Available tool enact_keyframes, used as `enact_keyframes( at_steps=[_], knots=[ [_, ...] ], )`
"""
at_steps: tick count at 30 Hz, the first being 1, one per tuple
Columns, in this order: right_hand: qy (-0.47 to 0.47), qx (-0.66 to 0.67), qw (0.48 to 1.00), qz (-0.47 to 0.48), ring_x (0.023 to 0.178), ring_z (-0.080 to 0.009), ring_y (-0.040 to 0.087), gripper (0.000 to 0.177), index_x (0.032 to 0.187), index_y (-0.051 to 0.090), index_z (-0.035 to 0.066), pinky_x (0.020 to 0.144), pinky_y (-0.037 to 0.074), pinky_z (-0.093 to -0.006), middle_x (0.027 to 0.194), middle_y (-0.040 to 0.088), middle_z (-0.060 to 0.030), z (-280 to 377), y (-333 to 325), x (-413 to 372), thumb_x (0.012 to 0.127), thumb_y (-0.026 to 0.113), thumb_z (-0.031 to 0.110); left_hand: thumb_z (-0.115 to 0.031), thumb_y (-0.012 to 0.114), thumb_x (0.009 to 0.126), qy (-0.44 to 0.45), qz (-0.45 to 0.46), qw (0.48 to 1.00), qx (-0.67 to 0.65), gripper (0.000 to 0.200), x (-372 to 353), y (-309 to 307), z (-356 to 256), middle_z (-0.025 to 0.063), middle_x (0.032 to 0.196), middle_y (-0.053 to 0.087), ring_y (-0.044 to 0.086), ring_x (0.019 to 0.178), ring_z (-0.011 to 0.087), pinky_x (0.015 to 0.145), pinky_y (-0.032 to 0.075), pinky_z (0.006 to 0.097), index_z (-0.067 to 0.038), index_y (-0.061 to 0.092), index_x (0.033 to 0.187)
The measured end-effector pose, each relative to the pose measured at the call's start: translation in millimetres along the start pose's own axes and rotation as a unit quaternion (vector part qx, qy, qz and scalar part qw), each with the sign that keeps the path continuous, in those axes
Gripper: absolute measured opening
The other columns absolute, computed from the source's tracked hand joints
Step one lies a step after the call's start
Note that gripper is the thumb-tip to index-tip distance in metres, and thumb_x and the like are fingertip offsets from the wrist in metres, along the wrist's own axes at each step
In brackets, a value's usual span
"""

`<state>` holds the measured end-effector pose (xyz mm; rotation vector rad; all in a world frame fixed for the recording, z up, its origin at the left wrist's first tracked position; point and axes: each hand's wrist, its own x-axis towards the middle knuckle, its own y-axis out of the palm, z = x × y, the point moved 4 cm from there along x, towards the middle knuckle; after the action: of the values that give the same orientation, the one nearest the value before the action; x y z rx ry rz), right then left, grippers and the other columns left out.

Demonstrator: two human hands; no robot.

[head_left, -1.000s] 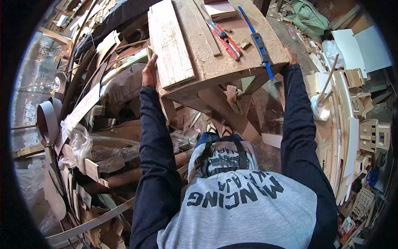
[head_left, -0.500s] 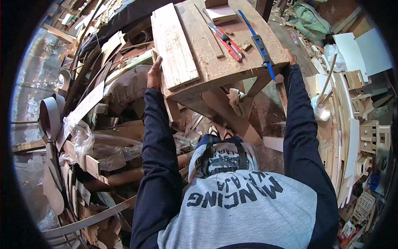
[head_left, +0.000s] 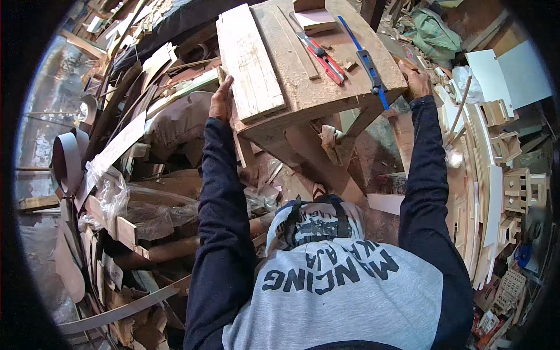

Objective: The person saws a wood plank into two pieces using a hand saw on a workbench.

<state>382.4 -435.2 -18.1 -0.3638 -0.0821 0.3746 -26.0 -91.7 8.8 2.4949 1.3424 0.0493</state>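
Observation:
A small wooden workbench [head_left: 335,102] with a dusty top stands in front of me. My left hand [head_left: 220,98] grips its left edge, beside a pale wooden board [head_left: 249,64] lying along that side. My right hand [head_left: 416,80] is closed round the right edge, its fingers partly hidden. On the top lie a red cutter knife [head_left: 326,63], a long blue tool with a dark middle [head_left: 367,67], a thin wooden strip [head_left: 291,41] and a small block [head_left: 315,20] at the far edge.
Wood offcuts and clear plastic [head_left: 116,192] are heaped on my left. Stacked panels [head_left: 475,192] and slotted wooden pieces [head_left: 518,192] stand on my right. A green sack [head_left: 434,35] lies at the back right. Scraps litter the floor round the bench legs.
My right hand has shifted at the bench's right edge and more of it shows. The bench and the things on it appear slightly shifted right in view.

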Motion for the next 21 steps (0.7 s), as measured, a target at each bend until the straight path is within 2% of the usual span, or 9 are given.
enact_keyframes(
  at_steps=[4,8,10,12,14,15,17,19,21],
  knots=[
    [-0.046,-0.134,0.989,-0.035,0.101,-0.0300,0.066,0.055,0.112,0.070,0.004,0.090,0.048,-0.0364,0.109,0.070,-0.0166,17,3,-11,0.081,0.069,0.049,-0.033,0.062,0.093,-0.049,0.030,0.997,-0.056,0.058,16,-7,12,0.0098,0.122,0.064,0.063,0.107,0.0167,0.096,0.047,0.0276,0.007,0.050,0.133],
    [-0.071,-0.163,0.984,-0.019,0.098,-0.0301,0.067,0.054,0.112,0.070,0.006,0.087,0.049,-0.0375,0.107,0.071,-0.0167,21,5,-19,0.081,0.067,0.051,-0.032,0.066,0.090,-0.066,-0.027,0.997,0.043,0.056,25,-20,16,0.0087,0.125,0.063,0.059,0.115,0.0175,0.100,0.044,0.0261,0.005,0.055,0.130],
    [-0.070,-0.168,0.983,-0.024,0.097,-0.0297,0.067,0.054,0.111,0.070,0.006,0.087,0.049,-0.0375,0.106,0.071,-0.0165,2,2,-9,0.082,0.067,0.052,-0.034,0.064,0.091,0.052,0.049,0.992,0.106,0.054,47,-30,28,0.0090,0.129,0.062,0.056,0.119,0.0171,0.101,0.042,0.0258,0.001,0.057,0.131],
    [-0.101,-0.154,0.982,-0.035,0.096,-0.0294,0.067,0.055,0.110,0.071,0.005,0.086,0.049,-0.0372,0.105,0.071,-0.0163,-13,5,5,0.082,0.067,0.052,-0.034,0.058,0.093,0.059,0.057,0.996,0.026,0.050,33,-29,29,0.0112,0.134,0.059,0.053,0.125,0.0178,0.103,0.040,0.0266,-0.004,0.057,0.134],
    [-0.097,-0.137,0.985,-0.028,0.096,-0.0291,0.067,0.055,0.110,0.071,0.005,0.087,0.049,-0.0369,0.105,0.071,-0.0162,-32,3,24,0.082,0.067,0.053,-0.032,0.054,0.096,0.058,0.034,0.987,0.144,0.047,35,-34,26,0.0122,0.133,0.059,0.055,0.123,0.0185,0.103,0.041,0.0262,-0.011,0.054,0.138],
    [-0.096,-0.128,0.987,-0.024,0.096,-0.0290,0.067,0.056,0.110,0.071,0.005,0.087,0.049,-0.0368,0.105,0.071,-0.0161,-37,5,26,0.082,0.067,0.053,-0.031,0.054,0.096,0.005,0.001,0.993,0.117,0.046,17,-19,11,0.0123,0.133,0.060,0.055,0.123,0.0187,0.102,0.041,0.0263,-0.012,0.053,0.138],
    [-0.102,-0.125,0.987,-0.025,0.100,-0.0272,0.066,0.057,0.111,0.070,0.005,0.088,0.049,-0.0366,0.108,0.071,-0.0154,-13,4,5,0.081,0.068,0.053,-0.035,0.056,0.094,-0.023,-0.016,0.985,0.172,0.045,51,-38,33,0.0137,0.127,0.063,0.060,0.114,0.0217,0.096,0.045,0.0291,-0.014,0.058,0.134],
    [-0.149,-0.050,0.987,-0.024,0.102,-0.0266,0.066,0.057,0.113,0.070,0.005,0.089,0.048,-0.0364,0.110,0.070,-0.0153,-33,3,23,0.081,0.069,0.053,-0.044,0.056,0.092,0.059,0.003,0.966,0.253,0.049,59,-46,39,0.0179,0.126,0.062,0.060,0.115,0.0240,0.097,0.044,0.0297,-0.016,0.059,0.133],
    [-0.159,-0.075,0.983,-0.059,0.091,-0.0165,0.064,0.045,0.107,0.070,0.000,0.080,0.049,-0.0281,0.106,0.069,-0.0065,-43,1,34,0.085,0.072,0.040,-0.056,0.056,0.089,0.070,0.004,0.966,0.251,0.058,62,-50,40,0.0224,0.125,0.061,0.059,0.117,0.0255,0.098,0.043,0.0303,-0.017,0.060,0.132]
  ],
)
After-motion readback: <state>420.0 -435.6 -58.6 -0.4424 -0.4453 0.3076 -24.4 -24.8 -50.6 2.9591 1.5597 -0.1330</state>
